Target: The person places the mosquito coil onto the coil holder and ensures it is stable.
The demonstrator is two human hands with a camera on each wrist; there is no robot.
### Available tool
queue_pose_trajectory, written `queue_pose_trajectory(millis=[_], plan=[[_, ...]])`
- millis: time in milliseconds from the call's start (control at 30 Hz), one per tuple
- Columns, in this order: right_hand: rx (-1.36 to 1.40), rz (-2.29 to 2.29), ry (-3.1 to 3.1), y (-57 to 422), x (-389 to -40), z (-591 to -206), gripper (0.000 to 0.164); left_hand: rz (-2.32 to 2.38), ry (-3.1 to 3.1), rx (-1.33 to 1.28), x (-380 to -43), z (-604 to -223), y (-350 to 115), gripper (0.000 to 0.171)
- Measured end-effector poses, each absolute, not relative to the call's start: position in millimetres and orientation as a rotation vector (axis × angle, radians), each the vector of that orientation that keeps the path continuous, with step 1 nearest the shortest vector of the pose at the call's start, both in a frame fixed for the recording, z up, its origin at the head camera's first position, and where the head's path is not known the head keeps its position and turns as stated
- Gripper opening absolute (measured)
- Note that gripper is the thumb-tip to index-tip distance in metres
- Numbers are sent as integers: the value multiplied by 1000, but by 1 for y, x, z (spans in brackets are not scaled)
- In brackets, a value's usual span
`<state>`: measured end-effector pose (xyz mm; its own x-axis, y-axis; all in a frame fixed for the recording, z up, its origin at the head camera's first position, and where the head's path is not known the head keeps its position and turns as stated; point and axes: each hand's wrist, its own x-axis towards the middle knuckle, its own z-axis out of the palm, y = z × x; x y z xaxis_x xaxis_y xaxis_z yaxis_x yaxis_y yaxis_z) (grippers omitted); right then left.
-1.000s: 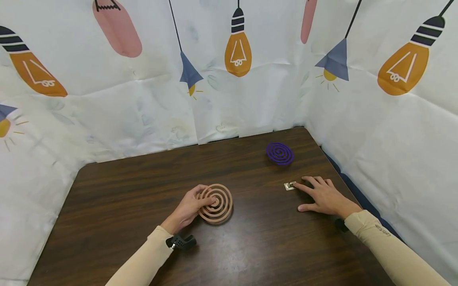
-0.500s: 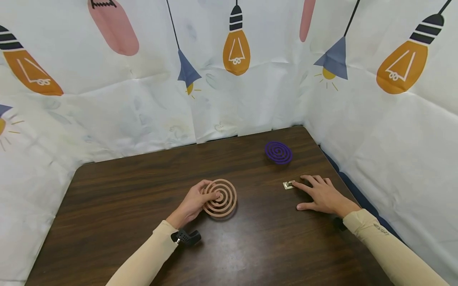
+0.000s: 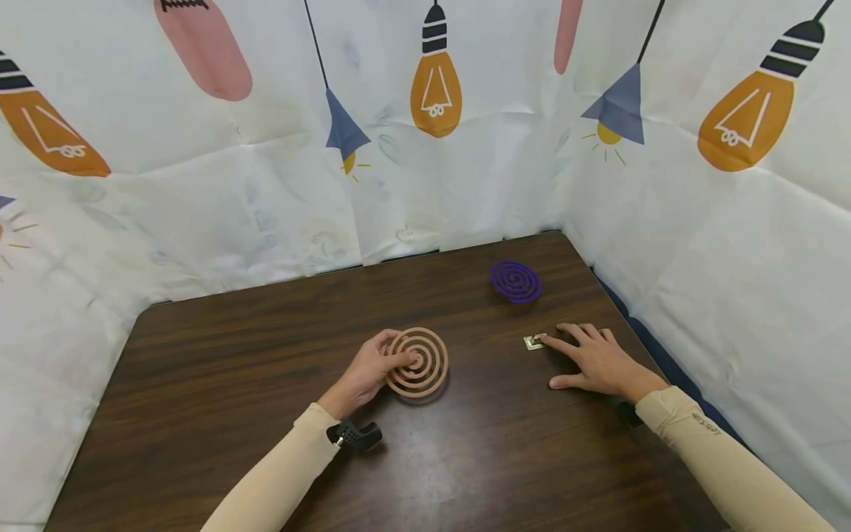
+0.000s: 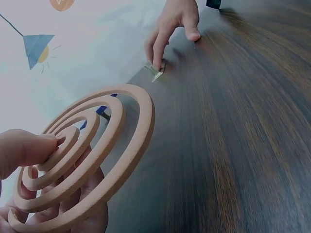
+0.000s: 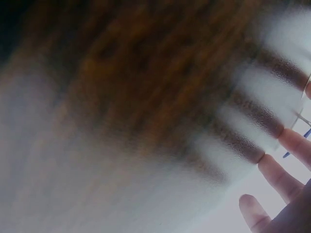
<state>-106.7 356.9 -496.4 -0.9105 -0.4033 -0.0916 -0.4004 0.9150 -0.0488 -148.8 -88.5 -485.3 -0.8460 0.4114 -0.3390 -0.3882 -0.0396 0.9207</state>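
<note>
My left hand [image 3: 367, 372] holds a tan mosquito coil [image 4: 146, 116] above the table, its thumb lying on the coil's centre and its fingers behind. To the right, my right hand [image 3: 598, 362] rests with spread fingers on the tabletop. Its index fingertip touches a small flat metal coil stand [image 3: 532, 343], partly covered by the finger. Farther back sits a purple mosquito coil [image 3: 515, 282], slightly tilted with a shadow beneath it; its support is hard to make out. In the right wrist view, several right fingertips [image 5: 279, 177] meet the table.
The dark wood-grain table [image 3: 266, 318] spreads under both hands. White fabric [image 3: 266, 185] printed with lamps and bulbs hangs behind and at the sides. A black wrist device [image 3: 359, 436] is strapped on the left wrist.
My left hand has carried the tan mosquito coil right and slightly away from me. The right hand stays on the metal stand. The head view has shifted slightly.
</note>
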Motion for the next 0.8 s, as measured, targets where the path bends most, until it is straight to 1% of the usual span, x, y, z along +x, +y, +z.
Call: queue_pose_trajectory(millis=[367, 800], plan=[[-673, -47, 3017, 358, -107, -498, 84, 1941, 1708, -4, -154, -485, -70, 49], [-648, -41, 2996, 358, -106, -498, 84, 1952, 1697, 40, -157, -487, -59, 50]])
